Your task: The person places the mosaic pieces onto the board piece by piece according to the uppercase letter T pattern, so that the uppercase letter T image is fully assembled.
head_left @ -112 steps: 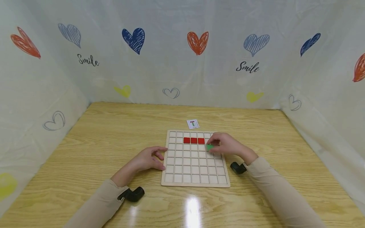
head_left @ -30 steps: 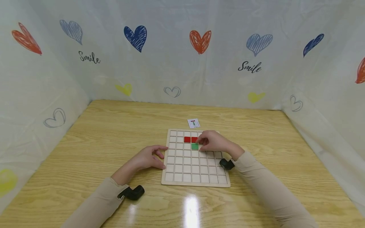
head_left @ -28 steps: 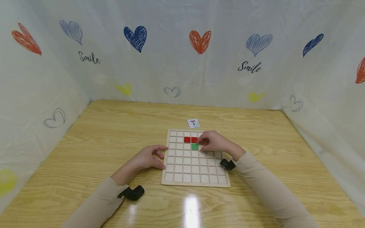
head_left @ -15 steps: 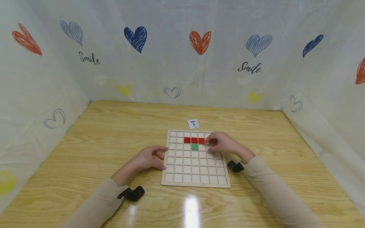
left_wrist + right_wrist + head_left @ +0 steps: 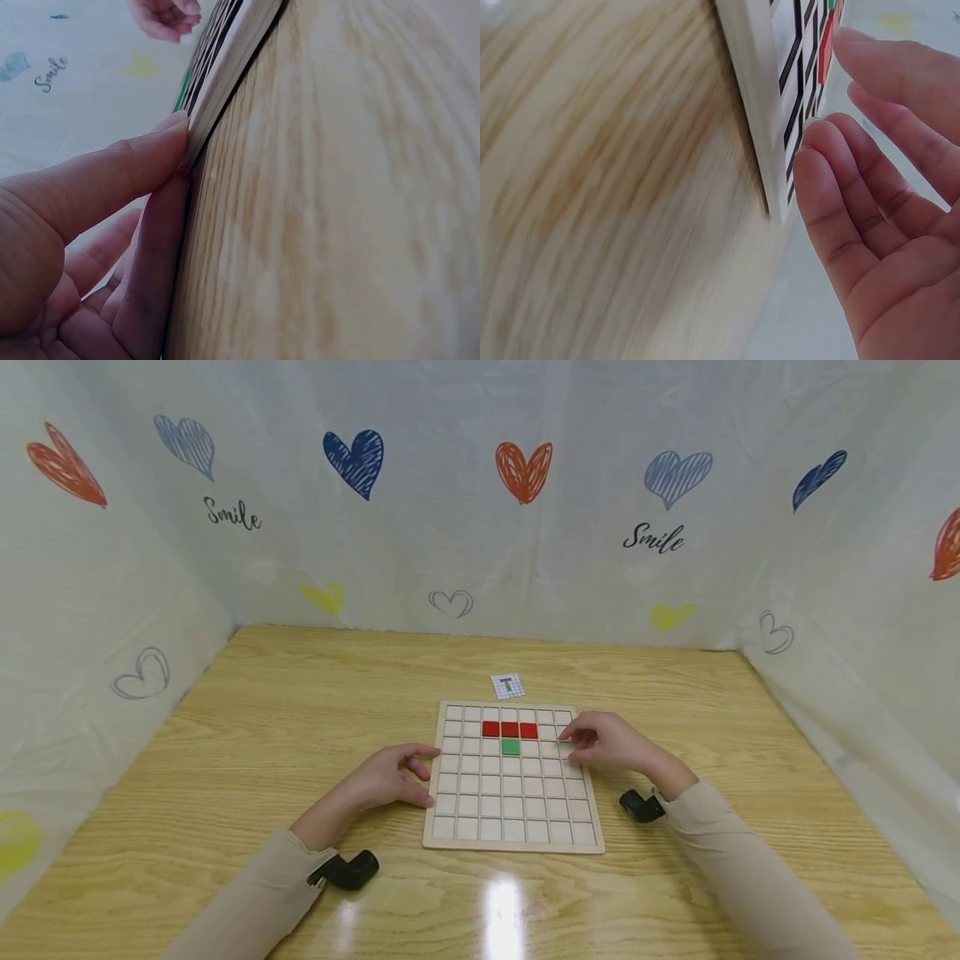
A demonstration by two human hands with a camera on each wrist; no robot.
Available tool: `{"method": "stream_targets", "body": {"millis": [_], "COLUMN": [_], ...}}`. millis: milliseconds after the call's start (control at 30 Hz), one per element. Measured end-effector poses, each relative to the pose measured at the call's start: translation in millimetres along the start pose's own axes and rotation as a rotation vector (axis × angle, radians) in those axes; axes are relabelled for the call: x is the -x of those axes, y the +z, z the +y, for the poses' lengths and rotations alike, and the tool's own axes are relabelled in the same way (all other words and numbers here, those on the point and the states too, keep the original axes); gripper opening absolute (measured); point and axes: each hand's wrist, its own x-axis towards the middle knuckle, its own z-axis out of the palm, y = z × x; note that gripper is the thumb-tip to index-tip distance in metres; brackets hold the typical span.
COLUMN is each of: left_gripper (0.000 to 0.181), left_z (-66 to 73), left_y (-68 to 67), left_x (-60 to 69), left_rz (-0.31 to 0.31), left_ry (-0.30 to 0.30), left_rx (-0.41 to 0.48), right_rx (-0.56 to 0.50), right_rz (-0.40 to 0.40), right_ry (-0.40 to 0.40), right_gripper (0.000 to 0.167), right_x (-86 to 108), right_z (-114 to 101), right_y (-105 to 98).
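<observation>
A wooden grid board (image 5: 514,847) lies flat on the table. Three red square tiles (image 5: 509,729) sit side by side in its second row, with one green tile (image 5: 511,747) in the cell below the middle one. My left hand (image 5: 386,777) touches the board's left edge with thumb and fingertips spread; the left wrist view shows the thumb tip (image 5: 176,124) against that edge. Over the board's right side is my right hand (image 5: 611,743), fingers loosely bent and holding nothing. In the right wrist view its thumb and fingers are apart, close to the board's edge (image 5: 754,105).
Just beyond the board lies a small card (image 5: 507,686) printed with a red and green T on a grid. The wood-grain table (image 5: 337,693) is bordered by a pale curtain (image 5: 450,543) with hearts. Black wrist mounts (image 5: 356,870) stick out from both sleeves.
My right hand brought the green tile left, set it in the cell under the middle red tile, let go, and has drawn back to the right. My left hand stays at the board's edge.
</observation>
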Motion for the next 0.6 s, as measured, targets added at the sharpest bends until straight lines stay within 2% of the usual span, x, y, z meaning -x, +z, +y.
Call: {"method": "stream_targets", "body": {"millis": [600], "left_gripper": [0.071], "left_z": [-1.7], "left_y": [-0.4], "left_x": [-0.7], "left_rz": [-0.009], "left_ry": [-0.001], "left_rx": [0.017], "right_rx": [0.002], "right_rz": [0.046], "right_ry": [0.053], "right_gripper": [0.022], "right_x": [23.8], "right_z": [13], "right_y": [-5]}}
